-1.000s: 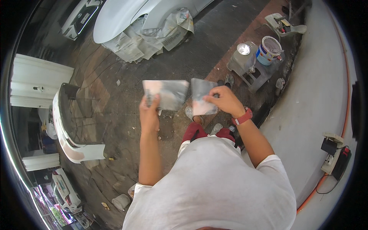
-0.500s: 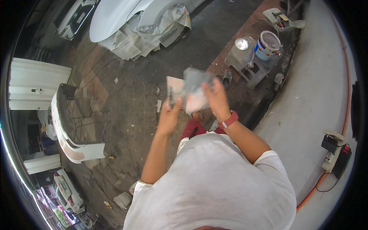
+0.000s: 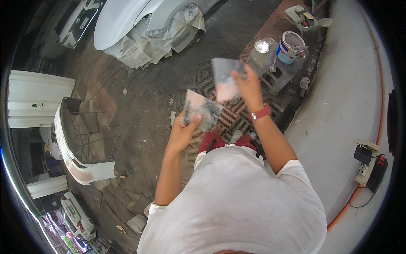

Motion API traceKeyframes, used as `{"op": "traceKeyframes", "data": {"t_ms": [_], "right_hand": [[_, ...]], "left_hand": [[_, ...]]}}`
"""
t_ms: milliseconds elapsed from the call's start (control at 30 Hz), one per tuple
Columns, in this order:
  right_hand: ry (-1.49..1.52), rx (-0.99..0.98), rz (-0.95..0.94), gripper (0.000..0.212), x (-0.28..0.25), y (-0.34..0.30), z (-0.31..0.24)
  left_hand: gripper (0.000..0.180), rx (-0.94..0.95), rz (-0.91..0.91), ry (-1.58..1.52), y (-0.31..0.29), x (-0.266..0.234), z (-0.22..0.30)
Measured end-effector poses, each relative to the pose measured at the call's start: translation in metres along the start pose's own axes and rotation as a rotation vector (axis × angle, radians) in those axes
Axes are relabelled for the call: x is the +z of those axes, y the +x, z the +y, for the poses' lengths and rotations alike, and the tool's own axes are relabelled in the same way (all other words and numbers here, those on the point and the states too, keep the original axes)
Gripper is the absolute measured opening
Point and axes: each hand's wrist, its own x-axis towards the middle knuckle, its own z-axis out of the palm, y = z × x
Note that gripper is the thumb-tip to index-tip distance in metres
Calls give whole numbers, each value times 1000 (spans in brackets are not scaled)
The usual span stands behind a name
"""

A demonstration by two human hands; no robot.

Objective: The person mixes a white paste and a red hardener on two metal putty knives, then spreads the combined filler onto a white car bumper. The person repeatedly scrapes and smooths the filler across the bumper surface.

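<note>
Two flat square plates, smeared with grey and pale pink paste-like stains, are held out in front of my body. My left hand (image 3: 182, 133) is closed on the lower corner of one plate (image 3: 205, 106), its thumb on top. Higher and to the right, my right hand (image 3: 250, 89) grips the other plate (image 3: 225, 75) by its right edge, thumb lying over it. This right plate is somewhat blurred and greyer toward its top. A gap separates the two plates. A red watch band (image 3: 259, 112) circles my right wrist.
At right, a grey stool (image 3: 277, 84) bears a paint bucket (image 3: 290, 48) and a round shiny lid (image 3: 261, 46). A pale wall (image 3: 334, 122) runs alongside. A white car (image 3: 127, 17) with paper-masked wheel stands ahead; a white bumper (image 3: 67, 148) lies left.
The plates, overlapping earlier, are now apart. My right hand has moved up and to the right with its plate; my left hand's plate has tilted and shows more of its stained face.
</note>
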Motion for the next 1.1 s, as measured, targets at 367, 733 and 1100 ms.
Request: {"op": "traceKeyframes", "data": {"t_ms": [367,733,1100], "right_hand": [[-696,-303,-410,37,17,-80,-73],[-690,102,-357,42,-18,-55,51],[48,185,-573,37,48,-27,-15]], "left_hand": [[31,269,491,198,13,-4,7],[44,242,197,-58,1,1,1],[49,17,22,-136,5,-2,-1]]}}
